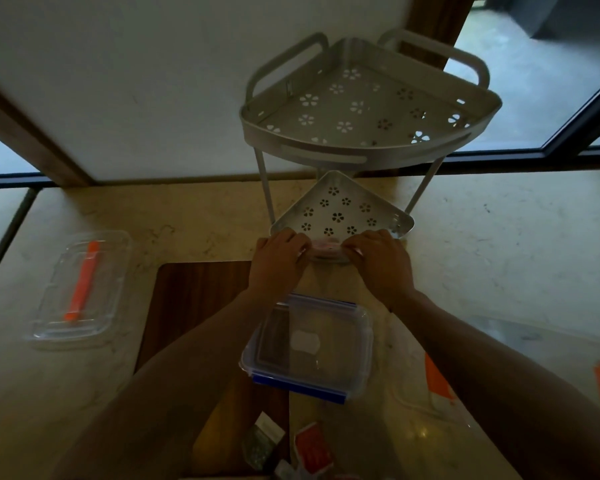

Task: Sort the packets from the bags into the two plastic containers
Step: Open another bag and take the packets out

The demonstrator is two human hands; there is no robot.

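Note:
Both my hands grip a small clear plastic container [327,251] with something pinkish in it, at the front edge of the rack's lower shelf [340,209]. My left hand [278,261] holds its left end and my right hand [378,263] its right end. Nearer to me a second clear container with a blue-clipped lid [309,344] sits shut between my forearms. Several loose packets lie at the bottom edge, among them a red one [314,448] and a greenish one [258,445].
A two-tier white corner rack [368,109] with flower cut-outs stands against the wall. A clear lid with an orange strip [80,289] lies on the left of the marble counter. Orange pieces [437,379] lie on the right. A dark wooden inlay [194,299] lies under my left arm.

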